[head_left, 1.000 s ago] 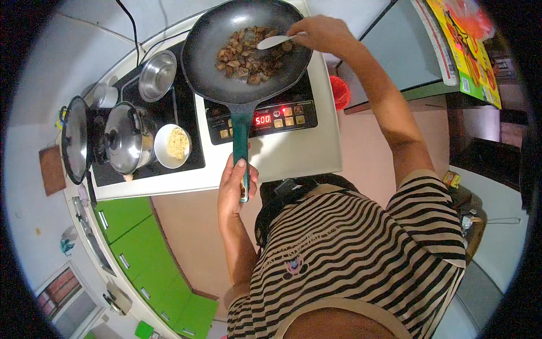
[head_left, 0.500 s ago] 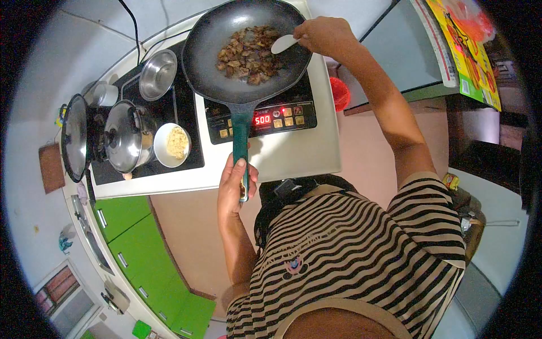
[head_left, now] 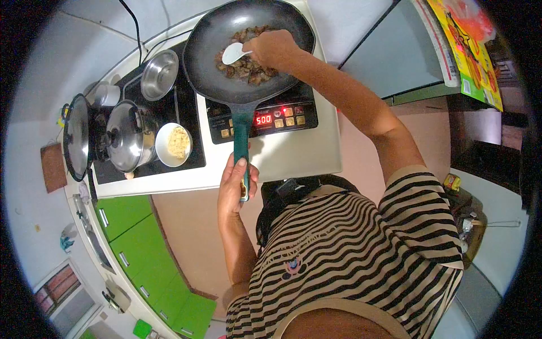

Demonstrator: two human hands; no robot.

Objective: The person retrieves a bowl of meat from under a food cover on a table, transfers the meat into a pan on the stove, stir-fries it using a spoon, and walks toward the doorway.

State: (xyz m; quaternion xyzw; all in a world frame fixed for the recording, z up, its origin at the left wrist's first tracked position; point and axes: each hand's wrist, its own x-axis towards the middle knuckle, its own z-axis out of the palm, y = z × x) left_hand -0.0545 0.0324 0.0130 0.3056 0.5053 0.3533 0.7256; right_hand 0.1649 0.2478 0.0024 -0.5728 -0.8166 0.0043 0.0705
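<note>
My left hand [head_left: 232, 182] is wrapped round the green handle [head_left: 241, 133] of a dark frying pan [head_left: 206, 85]. Browned chopped pieces, perhaps meat [head_left: 248, 72], lie in the middle of the pan. Over them, my right hand [head_left: 272, 50] grips a white spoon [head_left: 234, 53] by its handle; the bowl points left. Whether the spoon touches the pieces I cannot tell. Beneath the pan is an induction cooker [head_left: 293, 121] whose red display reads 500.
Left of the pan stand a steel bowl [head_left: 159, 75], a lidded pot [head_left: 125, 135] and a white bowl [head_left: 162, 152] of yellowish chopped food [head_left: 178, 142]. A black-rimmed lid [head_left: 78, 137] leans farther left. Green cabinets [head_left: 147, 260] are below the counter [head_left: 293, 161].
My right hand has moved left with the spoon, from the pan's right rim to over the food. My left hand keeps hold of the pan handle.
</note>
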